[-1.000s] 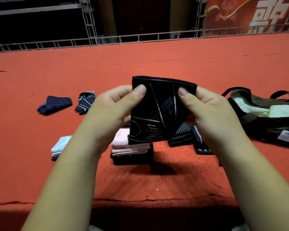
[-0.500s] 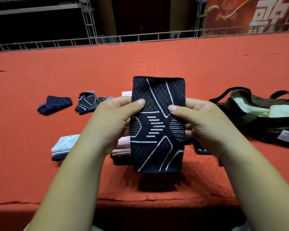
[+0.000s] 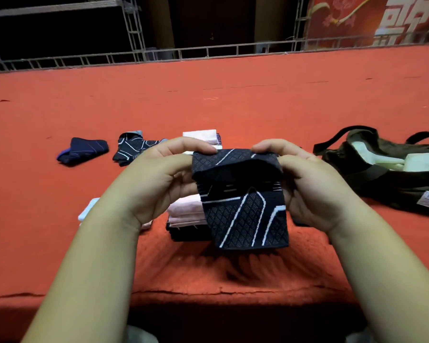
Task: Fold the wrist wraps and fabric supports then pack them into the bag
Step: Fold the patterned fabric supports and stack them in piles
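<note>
A black fabric support with white line pattern (image 3: 245, 214) hangs in the air in front of me, its top edge bent over toward me. My left hand (image 3: 164, 177) pinches its upper left corner and my right hand (image 3: 305, 179) pinches its upper right corner. Behind it on the red carpet (image 3: 208, 100) stands a stack of folded pink and black supports (image 3: 183, 214). A dark olive bag (image 3: 382, 174) lies open at the right, with pale items inside.
A navy support (image 3: 83, 149) and a black patterned one (image 3: 134, 148) lie loose on the carpet at the left. A pale folded piece (image 3: 88, 211) lies by my left forearm. More folded pink pieces (image 3: 201, 136) sit behind my hands. The carpet's front edge runs just below my wrists.
The support was held flat and upright half a second ago; now its top half is bent down toward me and both hands have moved up to its top corners.
</note>
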Tool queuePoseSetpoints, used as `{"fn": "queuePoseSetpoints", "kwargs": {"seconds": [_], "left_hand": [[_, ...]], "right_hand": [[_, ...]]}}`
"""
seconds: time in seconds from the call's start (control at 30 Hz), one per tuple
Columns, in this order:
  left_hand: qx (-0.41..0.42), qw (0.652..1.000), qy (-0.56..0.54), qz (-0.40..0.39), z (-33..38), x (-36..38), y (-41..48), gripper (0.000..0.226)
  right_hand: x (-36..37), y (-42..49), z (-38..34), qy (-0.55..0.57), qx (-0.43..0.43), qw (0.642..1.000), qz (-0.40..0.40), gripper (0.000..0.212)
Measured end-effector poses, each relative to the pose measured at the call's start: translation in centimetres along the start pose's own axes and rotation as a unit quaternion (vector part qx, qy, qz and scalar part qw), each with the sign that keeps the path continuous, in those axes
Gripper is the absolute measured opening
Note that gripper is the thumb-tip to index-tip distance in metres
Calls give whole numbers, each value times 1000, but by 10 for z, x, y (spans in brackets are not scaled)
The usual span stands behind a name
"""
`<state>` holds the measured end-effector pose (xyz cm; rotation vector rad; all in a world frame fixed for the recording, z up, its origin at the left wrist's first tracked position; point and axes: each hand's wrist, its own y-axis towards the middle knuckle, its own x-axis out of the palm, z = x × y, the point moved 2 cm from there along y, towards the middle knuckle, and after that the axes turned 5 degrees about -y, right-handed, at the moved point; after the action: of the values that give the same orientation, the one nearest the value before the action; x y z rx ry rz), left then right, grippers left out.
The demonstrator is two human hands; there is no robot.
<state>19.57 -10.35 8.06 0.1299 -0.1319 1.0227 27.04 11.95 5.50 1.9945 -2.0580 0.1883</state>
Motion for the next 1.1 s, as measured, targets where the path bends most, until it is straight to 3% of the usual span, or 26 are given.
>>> {"fn": "queuePoseSetpoints", "kwargs": {"seconds": [0.13,0.3,0.37,0.47,0.57,0.63,0.73,0.83,0.9,1.1], "left_hand": [[-2,999,16,43,1,-1,0,52],[27,999,15,21,1,2,-2,45],[39,999,18,-7,1,1,0,41],[51,998,-20,-39,-1,1,1,16],[23,999,24,-36,-12,0,5,43],[2,995,89,-54,-16,4,3,40],[6,994,99,-46,-16,4,2,35],[35,995,83,-36,-13,3,4,35],[41,996,69,-26,-13,1,5,33],[65,987,148,8,-14,-7,6,28]], "right_hand": [[-4,1,2,50,3,999,-11,49],[0,-2,0,-28,5,999,-22,4],[2,-3,2,-34,-4,999,-23,11],[3,-3,4,-49,-34,998,-12,27],[3,0,5,-95,-88,992,0,33],[2,1,5,-129,-132,983,10,38],[-1,3,8,-132,-150,980,27,61],[-5,7,14,-110,-70,991,26,45],[-9,7,21,-159,-18,987,13,29],[-11,8,26,-178,-11,984,14,30]]}}
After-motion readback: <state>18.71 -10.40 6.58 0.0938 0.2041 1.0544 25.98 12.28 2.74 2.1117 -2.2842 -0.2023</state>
